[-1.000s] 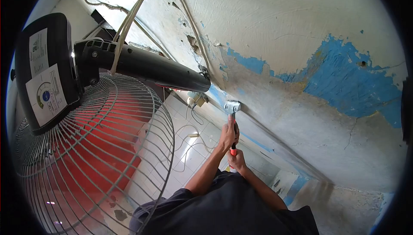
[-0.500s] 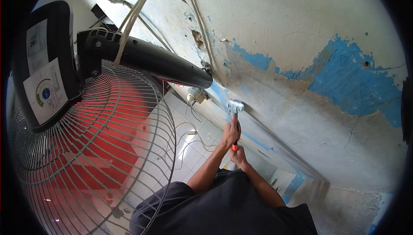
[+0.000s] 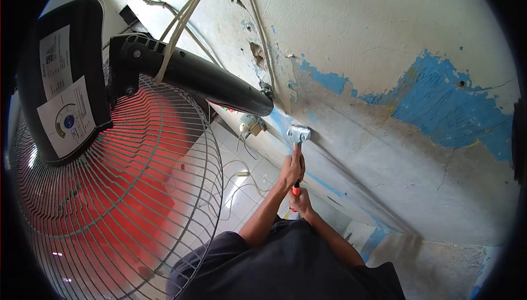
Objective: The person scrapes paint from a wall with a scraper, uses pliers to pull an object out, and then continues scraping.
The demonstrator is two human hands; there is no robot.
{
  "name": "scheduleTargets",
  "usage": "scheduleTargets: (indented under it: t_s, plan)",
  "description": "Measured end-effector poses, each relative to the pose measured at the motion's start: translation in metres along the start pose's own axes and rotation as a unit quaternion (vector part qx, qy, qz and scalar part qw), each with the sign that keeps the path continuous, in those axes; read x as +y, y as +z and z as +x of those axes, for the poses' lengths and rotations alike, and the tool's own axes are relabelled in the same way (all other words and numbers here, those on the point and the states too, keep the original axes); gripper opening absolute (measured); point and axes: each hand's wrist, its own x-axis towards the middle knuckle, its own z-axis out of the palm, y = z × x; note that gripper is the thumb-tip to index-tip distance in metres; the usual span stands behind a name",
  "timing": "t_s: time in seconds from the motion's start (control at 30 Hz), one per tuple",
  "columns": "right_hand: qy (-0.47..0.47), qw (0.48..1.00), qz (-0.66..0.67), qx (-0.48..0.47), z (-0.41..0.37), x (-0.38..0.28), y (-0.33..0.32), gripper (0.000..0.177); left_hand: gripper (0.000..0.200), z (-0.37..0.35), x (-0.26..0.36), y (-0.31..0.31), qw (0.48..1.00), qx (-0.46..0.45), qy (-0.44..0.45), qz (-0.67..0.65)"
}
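A long-handled scraper (image 3: 298, 133) has its wide metal head right at the wall, over a patch where grey plaster meets remnants of blue paint. My left hand (image 3: 291, 170) is closed round the upper handle, just below the head. Lower down, my right hand (image 3: 300, 202) grips the handle near its red and black end (image 3: 296, 191). Both arms reach forward from my dark shirt, and the fingers partly hide the handle.
A large fan (image 3: 126, 184) with a wire cage and red blades fills the left side, its black pole (image 3: 214, 83) angled towards the wall (image 3: 362, 135). Cables (image 3: 184, 17) hang above it. A socket box (image 3: 251, 125) and loose cords lie over the tiled floor (image 3: 225, 160).
The scraper head and both hands have shifted slightly left in view, with the hands still on the handle. The fan appears a little further right, as the view has moved slightly.
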Motion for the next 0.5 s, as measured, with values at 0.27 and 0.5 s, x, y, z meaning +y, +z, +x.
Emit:
scheduleTargets:
  t_s: [0.27,0.5]
  plan:
    - [0.011,0.999,-0.029,0.009,-0.001,-0.009,-0.003,0.034,0.067,0.009,-0.023,0.000,1.000,-0.004,0.013,0.002]
    - [-0.048,0.998,-0.035,0.011,0.007,-0.025,0.001,0.039,0.067,0.010,-0.005,-0.001,0.994,0.016,0.092,0.048]
